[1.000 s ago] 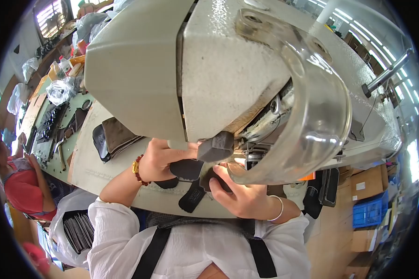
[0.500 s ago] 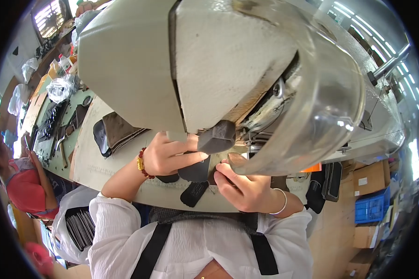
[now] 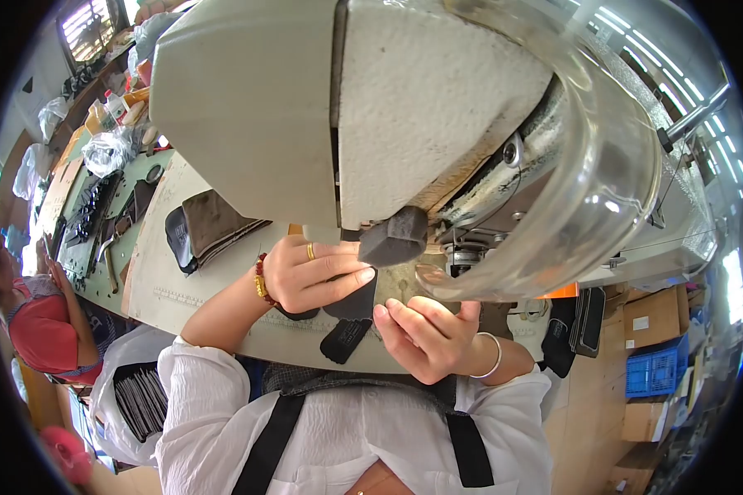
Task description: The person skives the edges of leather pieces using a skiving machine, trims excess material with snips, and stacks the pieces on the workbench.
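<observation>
My left hand [image 3: 318, 272], with a ring and a beaded bracelet, is at the sewing machine [image 3: 446, 107]. Its fingers are pressed together on a flat dark grey piece of material [image 3: 352, 304], which hangs below them toward me. Right of that piece's edge, my right hand [image 3: 429, 337] is turned palm up, fingers bent and thumb apart, with nothing visible in it. A dark grey faceted block [image 3: 395, 236] at the machine sits just above my left fingertips. The clear curved guard [image 3: 553, 247] partly covers the needle area. Another dark piece with faint print [image 3: 345, 340] lies at the table edge.
Folded brown pieces [image 3: 215, 227] lie stacked on the table at left. A bag of dark strips [image 3: 140, 400] stands below. Another person in red [image 3: 49, 330] sits at the far left. Cartons and a blue crate [image 3: 652, 370] are at right.
My right hand has drawn back from the needle area toward me and turned palm up, its fingers opening. My left hand and the dark grey piece have shifted slightly right in view.
</observation>
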A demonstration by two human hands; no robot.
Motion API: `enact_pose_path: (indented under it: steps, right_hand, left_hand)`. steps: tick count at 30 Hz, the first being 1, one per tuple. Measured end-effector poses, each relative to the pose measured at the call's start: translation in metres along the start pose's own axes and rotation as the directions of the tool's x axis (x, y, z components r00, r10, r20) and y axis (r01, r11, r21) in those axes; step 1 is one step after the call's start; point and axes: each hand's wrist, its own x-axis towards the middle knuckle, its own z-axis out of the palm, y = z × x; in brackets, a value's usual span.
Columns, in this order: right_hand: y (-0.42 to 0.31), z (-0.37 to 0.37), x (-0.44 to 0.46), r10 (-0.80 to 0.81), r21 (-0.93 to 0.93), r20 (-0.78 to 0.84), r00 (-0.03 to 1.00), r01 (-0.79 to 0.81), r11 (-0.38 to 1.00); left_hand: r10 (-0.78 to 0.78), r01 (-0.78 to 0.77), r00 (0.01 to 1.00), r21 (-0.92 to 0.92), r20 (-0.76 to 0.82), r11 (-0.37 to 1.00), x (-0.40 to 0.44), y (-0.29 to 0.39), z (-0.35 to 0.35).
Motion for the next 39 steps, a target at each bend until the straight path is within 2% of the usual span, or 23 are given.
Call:
enact_pose_path:
  steps: [4, 7, 8, 11, 13, 17, 19, 21, 26, 28, 29, 31, 33, 35, 36, 38, 39]
  right_hand:
    - [-0.001, 0.000, 0.000, -0.008, -0.028, 0.002, 1.000, 0.008, 1.000]
    - [0.001, -0.002, 0.001, -0.016, -0.042, 0.003, 1.000, 0.016, 0.999]
    - [0.000, -0.003, 0.001, -0.017, -0.048, 0.004, 1.000, 0.017, 0.999]
    - [0.000, -0.006, 0.002, 0.012, -0.060, 0.003, 1.000, -0.012, 0.998]
    - [0.001, -0.008, 0.004, 0.033, -0.011, 0.035, 0.999, -0.032, 0.999]
    - [0.004, -0.007, 0.008, -0.003, -0.036, 0.044, 0.999, 0.005, 0.999]
    - [0.001, -0.005, 0.007, -0.032, -0.032, 0.022, 0.999, 0.033, 0.999]
    - [-0.003, -0.001, 0.002, -0.030, -0.032, 0.000, 1.000, 0.030, 0.999]
    - [0.006, -0.003, 0.003, -0.144, -0.007, 0.051, 0.988, 0.145, 0.989]
    - [0.011, -0.005, 0.002, -0.163, 0.017, 0.070, 0.984, 0.162, 0.987]
    - [0.015, -0.005, 0.002, -0.226, -0.047, 0.093, 0.970, 0.231, 0.972]
    - [0.025, -0.002, 0.004, -0.283, -0.113, 0.122, 0.951, 0.297, 0.948]
    - [0.036, 0.004, 0.006, -0.545, -0.211, 0.197, 0.815, 0.578, 0.789]
    - [0.032, 0.008, -0.005, -0.602, -0.279, 0.239, 0.762, 0.648, 0.709]
    - [0.029, 0.008, -0.006, -0.503, -0.226, 0.218, 0.836, 0.545, 0.807]
    - [0.030, 0.007, -0.003, -0.397, -0.165, 0.207, 0.894, 0.432, 0.887]
    - [0.036, 0.006, 0.006, -0.468, -0.231, 0.216, 0.857, 0.511, 0.828]
  left_hand:
    - [0.015, -0.014, 0.999, 0.012, -0.042, 1.000, -0.002, 0.001, 0.001]
    - [0.086, -0.093, 0.993, 0.092, 0.083, 0.991, -0.005, 0.000, 0.000]
    - [0.096, -0.099, 0.995, 0.131, 0.029, 0.986, -0.002, 0.001, 0.002]
    - [0.092, -0.090, 0.996, 0.204, 0.000, 0.975, 0.003, 0.007, -0.001]
    - [-0.032, 0.025, 0.997, 0.086, 0.077, 0.996, 0.009, 0.009, -0.007]
    - [-0.061, 0.058, 0.997, 0.067, 0.053, 0.996, 0.013, 0.010, -0.008]
    - [-0.059, 0.043, 0.990, 0.120, 0.131, 0.992, 0.012, 0.011, -0.012]
    - [-0.059, 0.043, 0.989, 0.122, 0.134, 0.992, 0.013, 0.010, -0.013]
    - [-0.069, 0.036, 0.982, 0.185, 0.177, 0.982, 0.011, 0.014, -0.014]
    - [-0.171, 0.142, 0.971, 0.176, 0.165, 0.974, 0.009, 0.016, -0.012]
    - [-0.204, 0.176, 0.965, 0.173, 0.162, 0.969, 0.007, 0.017, -0.010]
    - [-0.176, 0.140, 0.974, 0.231, 0.141, 0.963, -0.005, 0.014, -0.002]
    - [-0.163, 0.121, 0.979, 0.283, 0.127, 0.951, -0.008, 0.012, 0.000]
    - [-0.147, 0.101, 0.982, 0.336, 0.115, 0.937, -0.006, 0.010, 0.000]
    - [-0.175, 0.140, 0.981, 0.322, 0.081, 0.936, -0.001, 0.009, 0.003]
    - [-0.207, 0.184, 0.977, 0.308, 0.043, 0.934, -0.010, 0.008, 0.012]
    - [-0.392, 0.387, 0.915, 0.073, 0.091, 0.919, -0.033, 0.007, 0.024]
